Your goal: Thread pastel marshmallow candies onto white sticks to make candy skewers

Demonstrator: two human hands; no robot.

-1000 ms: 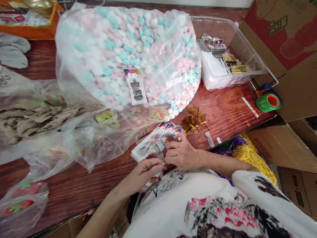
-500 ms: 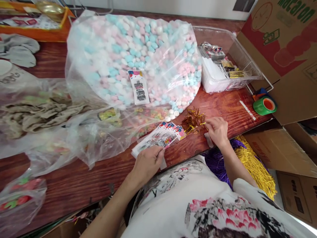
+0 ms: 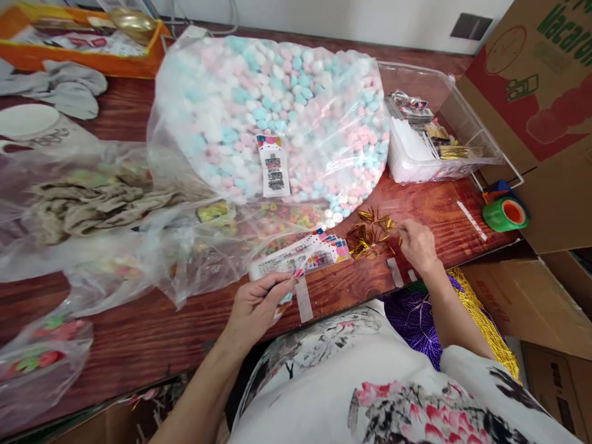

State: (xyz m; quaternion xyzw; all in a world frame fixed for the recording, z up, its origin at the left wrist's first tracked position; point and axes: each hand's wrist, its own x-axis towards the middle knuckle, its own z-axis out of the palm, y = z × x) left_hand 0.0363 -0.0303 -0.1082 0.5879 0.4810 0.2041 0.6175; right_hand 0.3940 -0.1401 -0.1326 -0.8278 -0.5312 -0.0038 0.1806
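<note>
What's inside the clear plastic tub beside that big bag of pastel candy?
The clear tub holds a stack of something thin and white, small printed packets and some shiny gold strips. Whatever lies beneath them is covered, so I can't tell.

Upper right, carton [image 3: 550, 203] cut by the edge; lower left, candy bag [image 3: 55, 351] likewise. Mid-frame, print on the card [image 3: 274, 166] too small for us. Left hand [image 3: 253, 305] partly hides its packet [image 3: 285, 300].
</note>
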